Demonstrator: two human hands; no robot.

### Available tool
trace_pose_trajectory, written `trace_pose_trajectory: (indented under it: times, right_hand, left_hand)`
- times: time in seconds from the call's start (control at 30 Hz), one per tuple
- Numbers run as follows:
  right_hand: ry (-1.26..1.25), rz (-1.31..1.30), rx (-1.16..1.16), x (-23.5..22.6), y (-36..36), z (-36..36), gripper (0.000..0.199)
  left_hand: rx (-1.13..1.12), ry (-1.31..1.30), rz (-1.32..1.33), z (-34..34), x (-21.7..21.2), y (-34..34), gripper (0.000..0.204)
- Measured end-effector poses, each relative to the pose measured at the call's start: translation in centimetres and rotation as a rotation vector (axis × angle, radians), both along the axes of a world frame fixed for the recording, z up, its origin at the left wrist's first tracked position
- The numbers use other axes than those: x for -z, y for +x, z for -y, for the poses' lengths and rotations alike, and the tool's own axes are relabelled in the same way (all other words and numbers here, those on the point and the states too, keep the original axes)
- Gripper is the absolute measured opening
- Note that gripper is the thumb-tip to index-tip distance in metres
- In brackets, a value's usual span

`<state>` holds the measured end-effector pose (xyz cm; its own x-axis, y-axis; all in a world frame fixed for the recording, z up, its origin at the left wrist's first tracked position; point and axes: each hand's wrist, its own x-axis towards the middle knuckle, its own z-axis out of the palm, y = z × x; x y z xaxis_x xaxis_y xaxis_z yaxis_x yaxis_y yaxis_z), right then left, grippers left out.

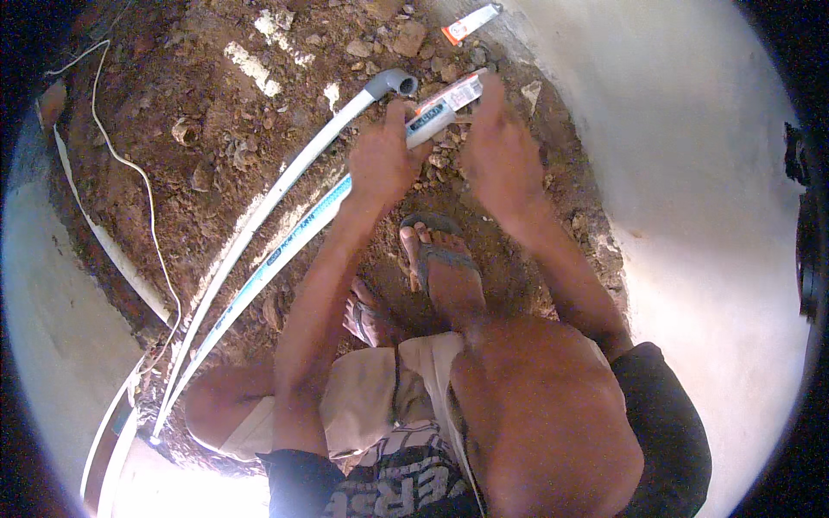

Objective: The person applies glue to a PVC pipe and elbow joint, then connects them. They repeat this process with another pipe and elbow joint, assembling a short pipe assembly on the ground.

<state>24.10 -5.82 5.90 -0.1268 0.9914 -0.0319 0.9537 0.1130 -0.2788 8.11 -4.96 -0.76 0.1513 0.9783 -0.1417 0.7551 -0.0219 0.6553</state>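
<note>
My left hand point(380, 164) is wrapped round a white plastic pipe point(302, 226) with blue markings, close to its far end. The pipe runs from the lower left up to the middle of the view. At that far end, my right hand point(505, 164) has its fingers closed on a small white-and-red tube point(465, 92), which lies against the pipe's end. Whether the tube touches the pipe's rim cannot be made out. Left of my left hand lies a second white pipe point(285, 177), with a grey elbow fitting point(393, 83) on its end, its opening facing right.
Brown soil with stones point(199, 112) covers the ground. Another white tube with an orange end point(471, 24) lies by the pale wall point(691, 173) on the right. A thin white cable point(129, 164) winds along the left. My sandalled feet point(440, 259) stand below my hands.
</note>
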Motion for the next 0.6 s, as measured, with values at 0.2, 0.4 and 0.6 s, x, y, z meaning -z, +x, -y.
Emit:
trace_pose_trajectory:
  times: [0.2,0.4,0.6]
  right_hand:
    - [-0.020,-0.241,0.110,0.9,1.8,2.6,0.036]
    - [0.062,-0.201,-0.019,2.1,0.9,4.8,0.039]
    - [0.150,-0.187,-0.095,0.9,-0.6,1.8,0.049]
  left_hand:
    - [0.004,-0.005,0.134,-1.2,-2.0,-1.4,0.038]
    - [0.107,-0.228,0.438,-3.0,-1.5,-2.5,0.036]
    - [0.137,-0.287,0.399,-3.0,-2.0,-2.3,0.034]
